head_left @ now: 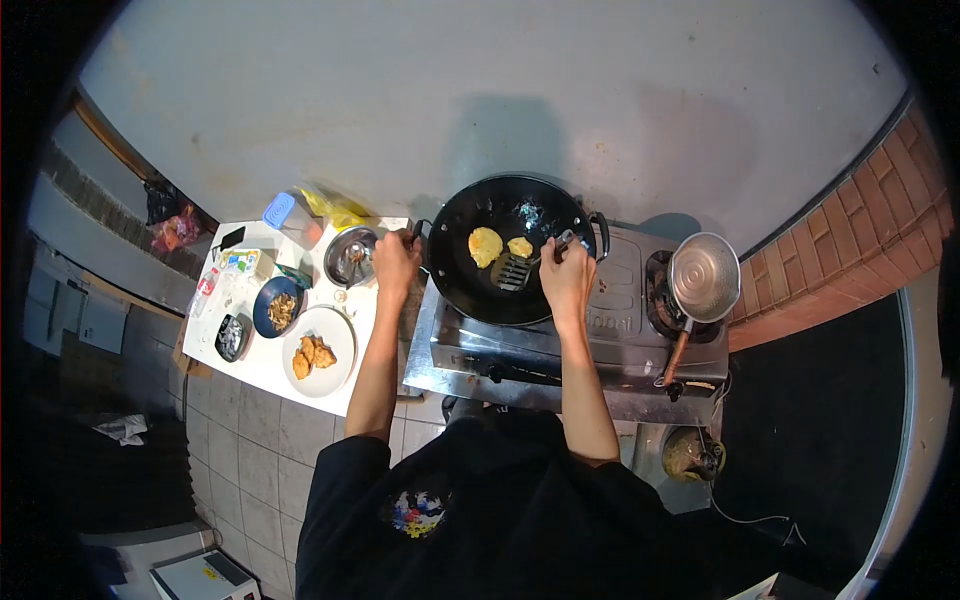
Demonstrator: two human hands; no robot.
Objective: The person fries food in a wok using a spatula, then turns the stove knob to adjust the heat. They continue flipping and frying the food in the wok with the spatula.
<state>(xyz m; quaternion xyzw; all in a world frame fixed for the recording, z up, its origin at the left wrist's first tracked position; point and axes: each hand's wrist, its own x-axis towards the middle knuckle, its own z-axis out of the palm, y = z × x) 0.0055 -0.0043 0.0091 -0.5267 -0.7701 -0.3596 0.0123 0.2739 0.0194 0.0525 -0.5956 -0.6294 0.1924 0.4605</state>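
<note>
A black wok [470,292] sits on the left side of the steel stove, with two yellow pieces of food in it, a larger one [485,247] and a smaller one [519,247]. My left hand [397,262] is closed at the wok's left handle [421,232]. In my right hand [567,272] is the handle of a slotted spatula [513,272], whose blade rests in the wok just below the smaller piece. To the left, a white plate [340,372] holds browned pieces of food [312,357].
The white table [262,358] carries a metal bowl [336,262], a blue bowl [263,318], a black container [232,338] and a blue-lidded container [280,211]. On the stove's right burner stands a metal pan [705,277], its wooden handle [678,355] pointing toward me.
</note>
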